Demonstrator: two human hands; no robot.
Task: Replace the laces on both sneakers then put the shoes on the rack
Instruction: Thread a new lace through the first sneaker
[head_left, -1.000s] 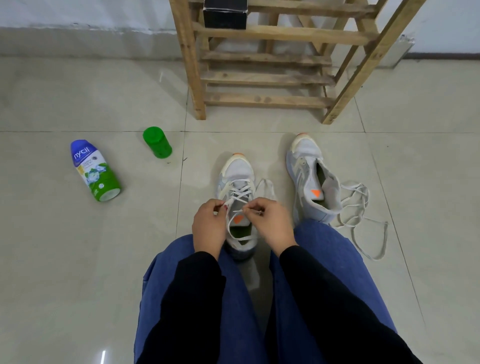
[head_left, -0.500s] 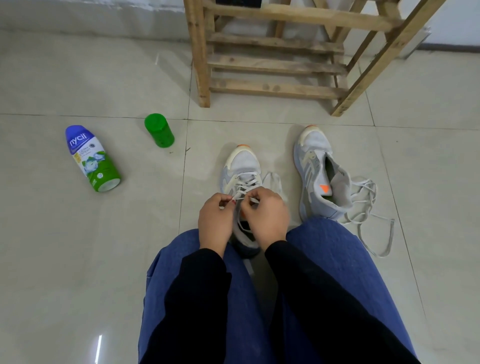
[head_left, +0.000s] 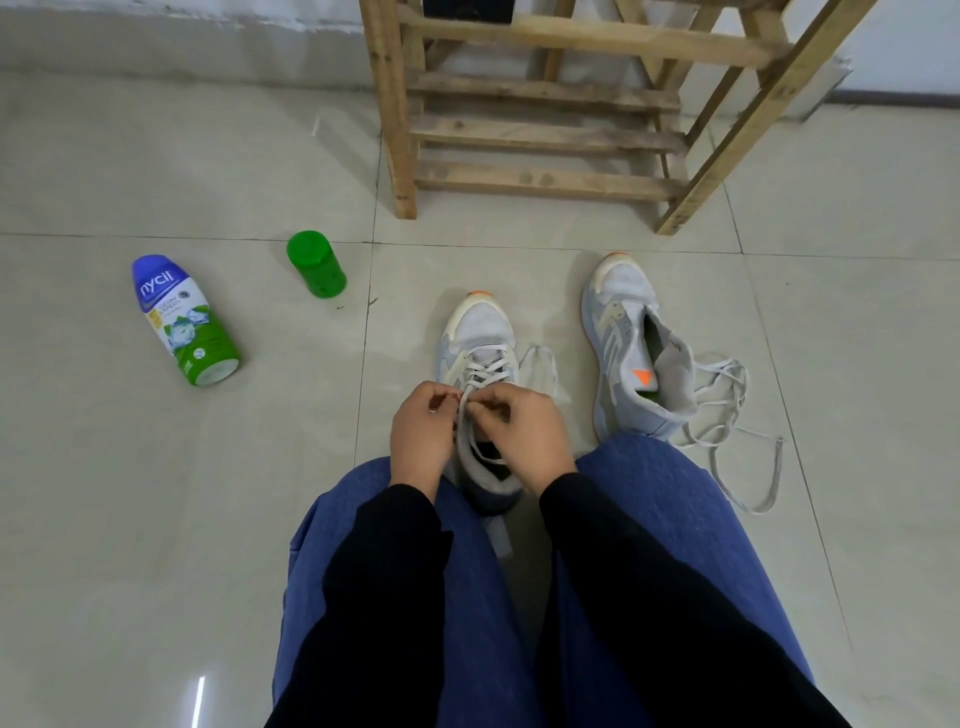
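Over sneaker (head_left: 480, 327): lace (head_left: 488, 368) pinched by left grip (head_left: 420, 434), right grip (head_left: 525, 427).

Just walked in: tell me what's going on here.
A person is lacing the pale grey sneaker between their knees; the left hand and right hand each pinch the white lace near its top eyelets. The second grey sneaker stands unlaced on the right, a loose white lace piled beside it. Neither is on the wooden slatted rack yet.

Looks like a room in a home: glossy beige tiled floor (head_left: 130, 519), plain white wall (head_left: 156, 10) with a grey skirting band, rough wooden rack (head_left: 545, 179) standing near it, powder bottle (head_left: 182, 322) lying on the tiles near a green cap (head_left: 316, 265).
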